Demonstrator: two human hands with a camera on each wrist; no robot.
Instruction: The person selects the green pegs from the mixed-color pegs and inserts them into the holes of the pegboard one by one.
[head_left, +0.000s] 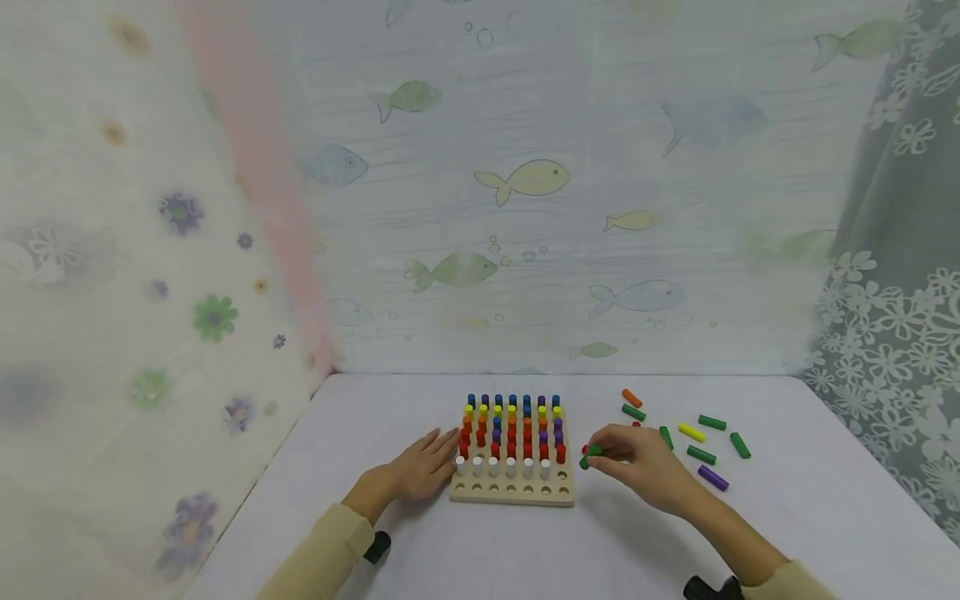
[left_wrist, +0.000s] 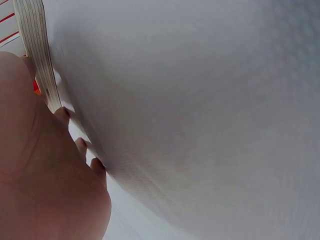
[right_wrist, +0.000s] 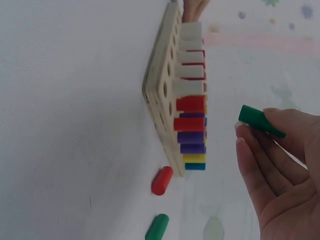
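A wooden pegboard carries rows of blue, yellow, orange, purple, red and white pegs. Bare holes line its front row, with another hole at the right end of the white row. My left hand lies flat with its fingers against the board's left side; in the left wrist view the palm is beside the wooden edge. Between thumb and fingertips, my right hand pinches a green peg, tilted in the air just off the board's right side.
Loose pegs are scattered on the white table right of the board: an orange one, a yellow one, a purple one and several green ones. A red peg lies near the board. A fish-patterned curtain hangs behind.
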